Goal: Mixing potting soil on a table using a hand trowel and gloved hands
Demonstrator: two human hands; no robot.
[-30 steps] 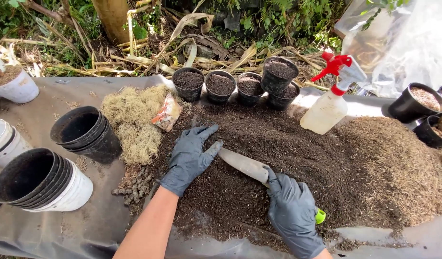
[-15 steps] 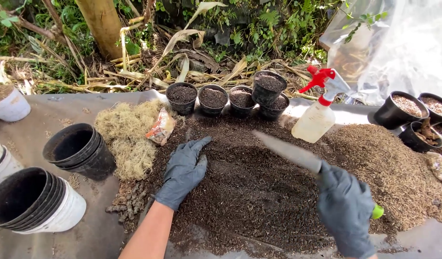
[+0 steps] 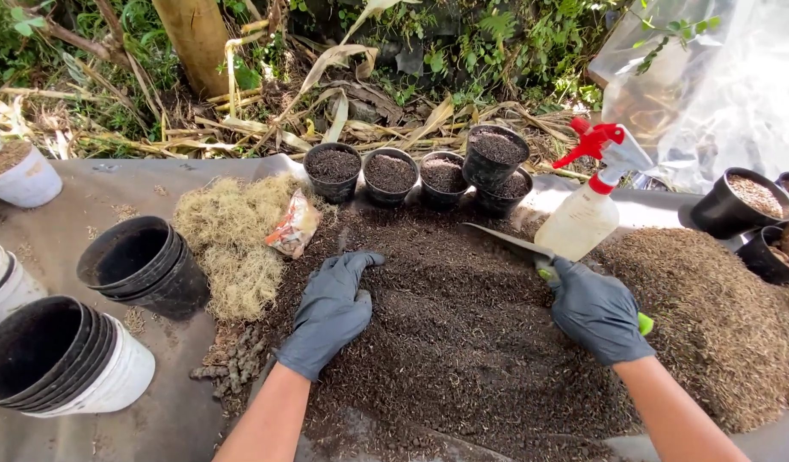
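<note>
Outdoors, dry leaves and green undergrowth are backing a dark plastic sheet [image 3: 155, 171] that is serving as a work surface, seemingly to keep the loose mix off the ground. At the far left, white pots [image 3: 69, 368] are sitting nested with black liners inside, and beside them a stack of black pots [image 3: 142, 265] is resting, smooth-walled and round, within easy reach. Next, a clump of pale, wiry moss [image 3: 232, 244] is lying with a small crumpled packet [image 3: 293, 224] at its edge. A broad heap of dark, crumbly soil mix [image 3: 446, 342] is covering the middle of the sheet. The left hand [image 3: 330, 312], in a dark rubbery glove, is lying flat and open on the heap, fingers spread, gripping nothing, as if steadying or spreading it. Behind, a row of small black pots filled with soil [image 3: 420, 171] is standing along the back edge. The right hand [image 3: 599, 312], gloved likewise, is closing around the green handle of a trowel [image 3: 514, 244], whose narrow metal blade is pointing left just above the heap. Just behind it, a translucent spray bottle [image 3: 582, 218] with a red trigger is standing upright. Rightward, a browner, coarser husk pile [image 3: 711, 316] is spreading, with more black pots [image 3: 741, 205] at its far edge.
</note>
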